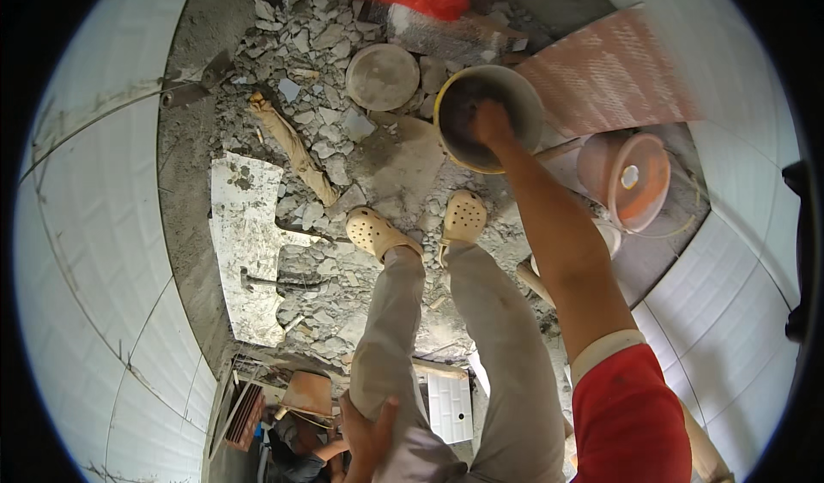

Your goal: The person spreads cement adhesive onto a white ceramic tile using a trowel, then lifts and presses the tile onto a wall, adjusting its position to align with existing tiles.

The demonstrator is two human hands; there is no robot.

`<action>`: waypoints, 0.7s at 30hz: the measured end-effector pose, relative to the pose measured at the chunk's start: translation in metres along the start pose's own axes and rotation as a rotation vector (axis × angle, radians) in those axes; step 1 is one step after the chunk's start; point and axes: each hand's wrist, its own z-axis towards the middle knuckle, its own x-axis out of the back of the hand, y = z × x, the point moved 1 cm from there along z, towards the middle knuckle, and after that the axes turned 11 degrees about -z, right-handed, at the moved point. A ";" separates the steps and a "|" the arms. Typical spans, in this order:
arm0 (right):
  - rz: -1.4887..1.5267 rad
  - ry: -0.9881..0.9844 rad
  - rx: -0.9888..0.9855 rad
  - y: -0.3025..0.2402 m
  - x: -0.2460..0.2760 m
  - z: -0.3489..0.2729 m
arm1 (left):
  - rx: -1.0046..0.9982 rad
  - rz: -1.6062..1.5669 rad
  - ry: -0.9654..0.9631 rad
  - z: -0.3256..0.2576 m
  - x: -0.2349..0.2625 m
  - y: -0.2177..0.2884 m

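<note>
My right arm, in a red sleeve, stretches forward, and my right hand (492, 124) is down inside a round bucket (525, 99) with a yellow rim. The bucket's inside is dark, so the fingers and anything in them are hidden. On my left thigh rests my left hand (371, 431), its fingers apart and nothing held. My feet, in cream clogs (464, 216), stand on the rubble just short of the bucket. Left of the bucket lies a round, grey, dusty disc (383, 77).
Broken rubble (322, 41) covers the floor. An orange bucket (639, 183) lies tipped at right, below a reddish tile (614, 75). A hammer-like tool (283, 283) overlaps a pale broken board (245, 243). Another person (296, 449) is at lower left. White-tiled walls flank both sides.
</note>
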 end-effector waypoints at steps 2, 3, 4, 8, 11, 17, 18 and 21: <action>-0.093 0.077 -0.020 0.000 -0.029 0.019 | -0.001 -0.026 0.001 0.003 -0.004 0.008; -0.149 0.080 -0.073 -0.001 -0.040 0.026 | 0.019 -0.038 0.016 0.004 -0.006 0.012; -0.117 0.182 -0.074 -0.003 -0.048 0.030 | 0.038 -0.053 0.030 0.005 -0.009 0.015; -0.067 0.158 -0.116 -0.002 -0.053 0.043 | 0.017 -0.130 0.050 0.009 -0.015 0.015; -0.098 -0.047 -0.110 0.003 -0.041 0.044 | -0.012 -0.068 0.098 0.009 -0.015 0.009; 0.006 0.213 0.003 0.006 0.007 0.007 | 0.044 -0.167 0.024 0.002 -0.015 0.024; 0.033 0.210 -0.013 0.005 0.018 0.000 | 0.041 -0.194 0.022 0.001 -0.016 0.026; 0.541 0.047 -0.191 0.003 0.061 -0.027 | 0.043 -0.182 0.013 -0.002 -0.016 0.017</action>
